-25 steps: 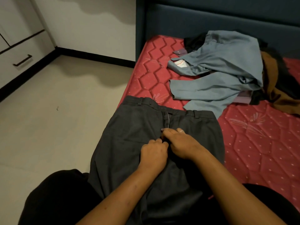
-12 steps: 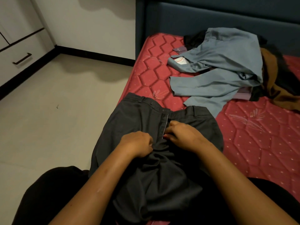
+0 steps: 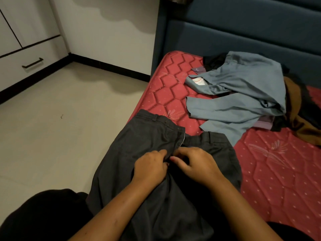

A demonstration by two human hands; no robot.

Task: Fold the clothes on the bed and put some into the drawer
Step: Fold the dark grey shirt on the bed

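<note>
Dark grey trousers (image 3: pixel 139 141) lie on the red mattress (image 3: pixel 278 171), waistband away from me, with the legs hanging over the near edge. My left hand (image 3: pixel 150 166) pinches the cloth at the left side of the open fly. My right hand (image 3: pixel 196 164) pinches the fly's right side just below the waistband. A blue-grey garment (image 3: pixel 243 94) lies crumpled further back on the bed. A white drawer with a dark handle (image 3: pixel 33 63) is shut at the far left.
A brown garment (image 3: pixel 298 115) and dark clothes lie beside the blue-grey one at the right. The dark blue headboard (image 3: pixel 243 32) stands behind the bed. A pale tiled floor (image 3: pixel 52 127) runs from the bed to the white cabinet.
My left hand let go of the bunched cloth and came back up to the fly next to my right hand. The trousers lie flatter. The camera has tilted up a little.
</note>
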